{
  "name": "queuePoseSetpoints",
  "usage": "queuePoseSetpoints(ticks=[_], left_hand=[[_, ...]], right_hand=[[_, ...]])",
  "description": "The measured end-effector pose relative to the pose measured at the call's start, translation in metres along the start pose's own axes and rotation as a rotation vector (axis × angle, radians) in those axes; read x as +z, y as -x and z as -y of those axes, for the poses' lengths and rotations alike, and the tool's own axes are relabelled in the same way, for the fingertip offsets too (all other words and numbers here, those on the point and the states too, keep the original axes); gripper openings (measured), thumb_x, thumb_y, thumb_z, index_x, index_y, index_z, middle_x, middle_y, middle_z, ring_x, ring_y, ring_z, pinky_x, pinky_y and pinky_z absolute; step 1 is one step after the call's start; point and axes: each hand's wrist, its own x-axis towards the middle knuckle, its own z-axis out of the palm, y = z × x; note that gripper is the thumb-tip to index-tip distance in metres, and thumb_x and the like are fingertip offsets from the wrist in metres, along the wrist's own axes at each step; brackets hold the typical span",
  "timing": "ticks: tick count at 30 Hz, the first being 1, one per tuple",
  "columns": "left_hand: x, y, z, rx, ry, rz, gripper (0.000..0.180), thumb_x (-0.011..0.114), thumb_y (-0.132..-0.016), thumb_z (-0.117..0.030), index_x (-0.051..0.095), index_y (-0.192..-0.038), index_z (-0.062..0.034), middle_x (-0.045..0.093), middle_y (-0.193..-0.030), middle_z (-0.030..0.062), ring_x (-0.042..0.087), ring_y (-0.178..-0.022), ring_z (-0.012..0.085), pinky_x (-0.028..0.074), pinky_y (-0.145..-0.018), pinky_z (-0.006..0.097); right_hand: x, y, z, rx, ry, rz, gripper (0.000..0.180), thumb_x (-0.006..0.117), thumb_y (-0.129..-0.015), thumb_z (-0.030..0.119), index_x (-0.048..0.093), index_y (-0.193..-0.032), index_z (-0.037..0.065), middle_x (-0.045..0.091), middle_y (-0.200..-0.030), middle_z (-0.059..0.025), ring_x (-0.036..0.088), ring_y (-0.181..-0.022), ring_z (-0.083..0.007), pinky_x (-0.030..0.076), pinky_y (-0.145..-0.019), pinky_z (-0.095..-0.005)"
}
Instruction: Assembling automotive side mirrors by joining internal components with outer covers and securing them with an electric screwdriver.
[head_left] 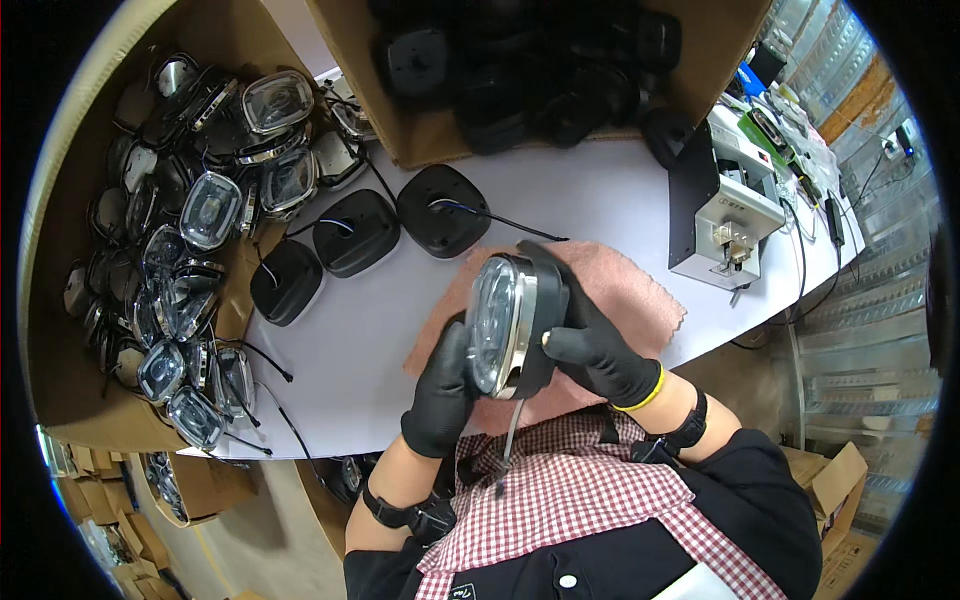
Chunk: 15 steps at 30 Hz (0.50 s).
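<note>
Between my two black-gloved hands is a headlight [500,325], tilted on edge, with a clear lens, a chrome rim and a black housing. Its lens faces left and a thin cable hangs below it. My left hand [443,392] grips the lens side from the lower left. Wrapped round the black back from the right is my right hand [598,350], its thumb pressed on the housing. Under them a pink cloth [645,295] lies on the white table. Just beyond, a row of black lamp housings [357,232] rests with wires coming out of their backs.
A large cardboard box [235,300] at the left is heaped with headlights [210,210]. Another carton [430,150] at the back holds dark housings. A boxy white-and-black machine [715,205] stands at the right, near cables and small tools. Cartons [215,485] sit on the floor.
</note>
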Motion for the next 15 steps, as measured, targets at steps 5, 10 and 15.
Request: queuePoseSetpoints(ticks=[5,10,15], left_hand=[[0.04,0.001,-0.009,0.227,-0.513,-0.185,0.061,0.049,-0.099,-0.032,0.025,-0.146,-0.002,0.041,-0.14,0.0144,0.05,-0.124,0.022,0.044,-0.103,0.036],[0.056,-0.003,-0.015,0.191,-0.558,-0.154,0.098,0.073,-0.075,-0.036,0.017,-0.149,-0.0062,0.041,-0.139,0.0156,0.049,-0.126,0.0262,0.045,-0.102,0.039],[0.05,-0.005,-0.009,0.226,-0.523,-0.079,0.09,0.074,-0.077,-0.015,0.019,-0.148,-0.005,0.041,-0.139,0.0144,0.046,-0.127,0.0251,0.04,-0.106,0.038]], right_hand=[[0.006,0.003,0.005,-0.01,0.003,-0.079,0.107,0.08,-0.073,0.027,0.011,-0.154,0.014,0.035,-0.146,-0.0154,0.039,-0.133,-0.0298,0.038,-0.11,-0.0439],[0.011,0.003,0.007,-0.068,0.088,-0.067,0.112,0.083,-0.068,0.024,0.013,-0.154,0.014,0.034,-0.145,-0.0161,0.039,-0.133,-0.0289,0.04,-0.108,-0.0418],[0.008,0.007,-0.002,-0.119,0.16,-0.098,0.113,0.085,-0.064,0.024,0.015,-0.153,0.013,0.035,-0.144,-0.0158,0.041,-0.131,-0.0285,0.041,-0.107,-0.0407]])
